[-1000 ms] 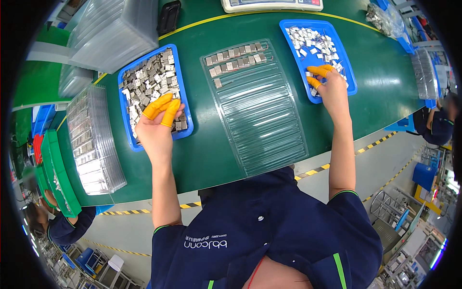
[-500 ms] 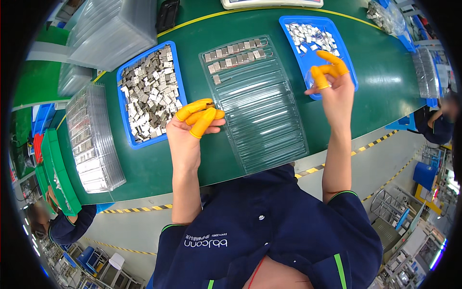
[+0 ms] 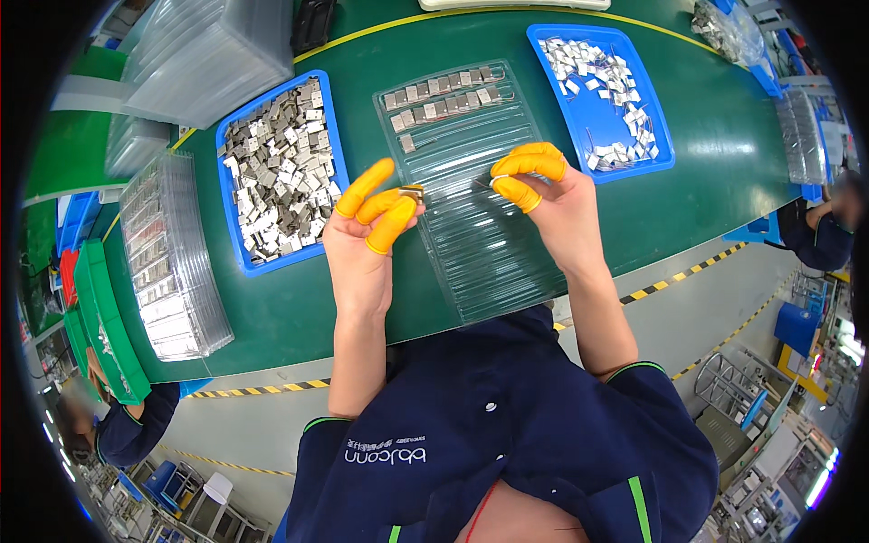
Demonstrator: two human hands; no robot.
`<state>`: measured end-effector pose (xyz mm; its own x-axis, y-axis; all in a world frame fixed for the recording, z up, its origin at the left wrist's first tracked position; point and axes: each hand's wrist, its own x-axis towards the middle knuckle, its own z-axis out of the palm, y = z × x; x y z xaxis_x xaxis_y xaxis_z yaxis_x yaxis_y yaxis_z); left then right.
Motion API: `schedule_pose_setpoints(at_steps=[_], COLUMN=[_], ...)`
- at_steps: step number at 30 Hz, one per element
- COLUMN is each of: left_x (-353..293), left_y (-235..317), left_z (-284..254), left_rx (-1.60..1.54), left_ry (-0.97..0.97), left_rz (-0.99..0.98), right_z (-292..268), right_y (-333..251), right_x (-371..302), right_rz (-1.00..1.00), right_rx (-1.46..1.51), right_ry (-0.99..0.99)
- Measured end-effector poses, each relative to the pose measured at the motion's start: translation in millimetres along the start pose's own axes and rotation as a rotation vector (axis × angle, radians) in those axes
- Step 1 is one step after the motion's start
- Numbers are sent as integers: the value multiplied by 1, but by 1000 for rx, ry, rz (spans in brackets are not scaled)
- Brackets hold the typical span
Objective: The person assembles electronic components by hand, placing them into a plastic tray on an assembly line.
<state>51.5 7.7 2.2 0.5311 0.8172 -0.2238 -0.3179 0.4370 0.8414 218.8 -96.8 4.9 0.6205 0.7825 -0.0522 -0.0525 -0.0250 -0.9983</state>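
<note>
Metal piece (image 3: 414,192), mostly hidden in the left hand (image 3: 362,244), details indistinct

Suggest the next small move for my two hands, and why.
I'd probably bring the right hand toward the left hand. The left pinches a small metal piece, the right what looks like a white piece with thin wire, and a gap separates them above the clear ribbed tray.
</note>
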Motion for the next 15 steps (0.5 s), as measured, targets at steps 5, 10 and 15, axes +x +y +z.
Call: schedule_pose_setpoints(at_steps=[5,10,15], left_x=[-1,-1,-3], left_y=[-6,-4,-8], left_z=[-2,1,4], left_rx=[88,88,148], left_ry=[-48,-53,-53], left_rz=[-33,-73,-70], right_z=[12,19,26], right_y=[-9,-4,-3], right_x=[-4,-10,-10], right_rz=[115,32,-170], right_rx=[510,193,-180], right_ry=[-106,-106,-92])
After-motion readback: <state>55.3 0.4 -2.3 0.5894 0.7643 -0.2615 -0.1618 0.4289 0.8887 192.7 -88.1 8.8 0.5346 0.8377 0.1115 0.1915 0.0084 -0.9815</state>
